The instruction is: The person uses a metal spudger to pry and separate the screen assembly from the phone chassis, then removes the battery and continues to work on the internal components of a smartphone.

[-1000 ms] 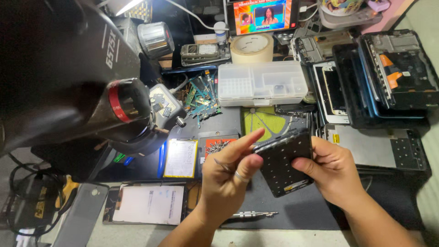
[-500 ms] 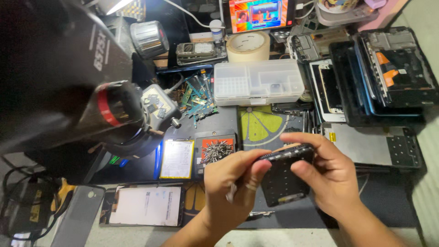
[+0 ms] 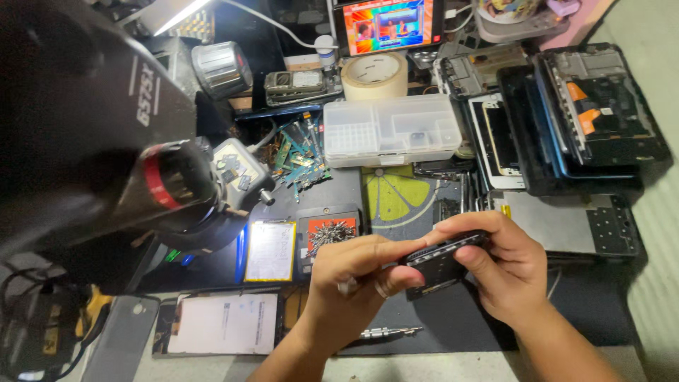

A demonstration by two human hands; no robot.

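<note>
Since the earlier frame the black phone frame (image 3: 440, 260) has tipped edge-on. Both hands pinch it: left hand (image 3: 353, 283) at its left end, right hand (image 3: 506, 272) over its right, below the clear parts box (image 3: 391, 130).

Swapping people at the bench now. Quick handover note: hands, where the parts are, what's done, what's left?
Left hand: grips the left end of the dark phone part, held edge-on above the black mat.
Right hand: grips its right end, thumb underneath.
Nearby: metal tool on the mat below the hands; tray of screws and flat battery to the left; clear parts box behind.
Done: part is lifted off the mat.
Left: cannot tell from this view; the part's face is hidden.
</note>
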